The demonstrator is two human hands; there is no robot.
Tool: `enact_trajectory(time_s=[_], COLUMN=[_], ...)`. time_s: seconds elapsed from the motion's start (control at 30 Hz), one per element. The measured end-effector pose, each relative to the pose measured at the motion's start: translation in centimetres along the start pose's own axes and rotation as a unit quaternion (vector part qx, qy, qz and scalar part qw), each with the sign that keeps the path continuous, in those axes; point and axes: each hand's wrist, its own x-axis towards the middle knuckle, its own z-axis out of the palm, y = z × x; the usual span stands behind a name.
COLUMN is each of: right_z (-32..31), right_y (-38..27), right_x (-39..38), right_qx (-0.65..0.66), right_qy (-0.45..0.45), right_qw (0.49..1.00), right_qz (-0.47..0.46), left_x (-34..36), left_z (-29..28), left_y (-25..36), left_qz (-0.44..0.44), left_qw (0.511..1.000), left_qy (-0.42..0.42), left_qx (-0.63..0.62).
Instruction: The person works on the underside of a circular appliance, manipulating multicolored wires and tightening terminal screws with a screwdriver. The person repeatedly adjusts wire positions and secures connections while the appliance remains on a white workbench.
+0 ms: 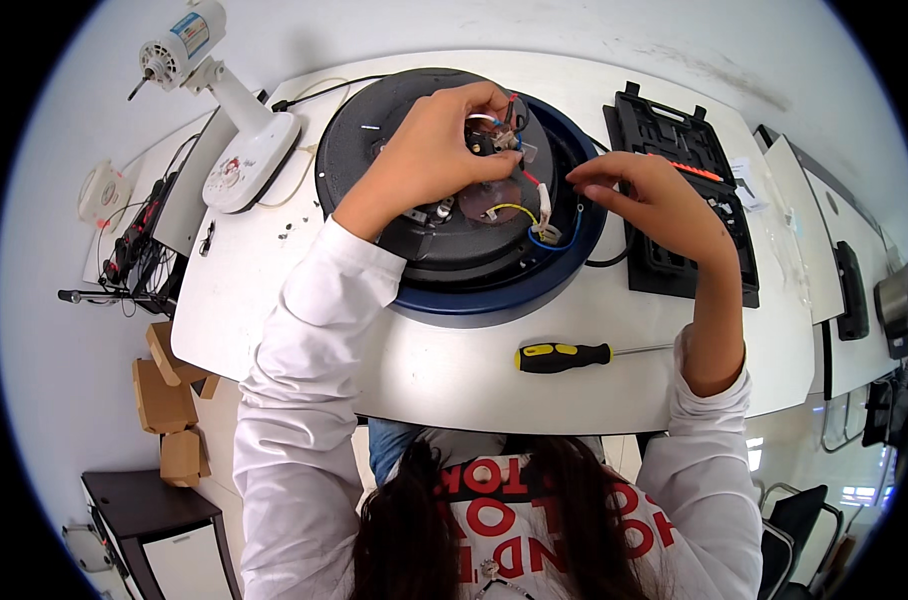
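Observation:
A round dark-grey appliance base [349,170] sits in a blue round shell [474,305], its wiring exposed. Over it my left hand [444,140] is closed around a small black and metal electrical part [494,138] with wires attached; the fingers hide some of it. Off to its right, my right hand [659,205] has thumb and fingertips drawn together in a pinch, and what is in them cannot be made out. Just below those fingertips stands the end of a blue wire [574,232]. A yellow-green wire [514,207] and a white sleeve [545,205] lie nearby.
A yellow and black screwdriver [564,357] lies near the white table's [424,375] front edge. An open black tool case [664,265] occupies the right side. At the back left stands a white motor on a stand [249,150]. Cardboard boxes [164,395] are stacked below left.

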Motion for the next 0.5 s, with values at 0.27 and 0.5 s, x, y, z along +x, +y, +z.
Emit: enact_trajectory(time_s=[0.27,0.5], right_z=[3.3,2.9], right_y=[-1.2,0.6], right_x=[1.6,2.0], right_qx=[0.207,0.128], right_qy=[0.013,0.062], right_qw=[0.976,0.989], right_qz=[0.072,0.039], left_x=[0.2,0.0], left_z=[0.2,-1.1], left_y=[-0.1,-0.6], left_qz=[-0.01,-0.027], left_qw=[0.999,0.995], left_qy=[-0.015,0.036], left_qx=[-0.036,-0.088])
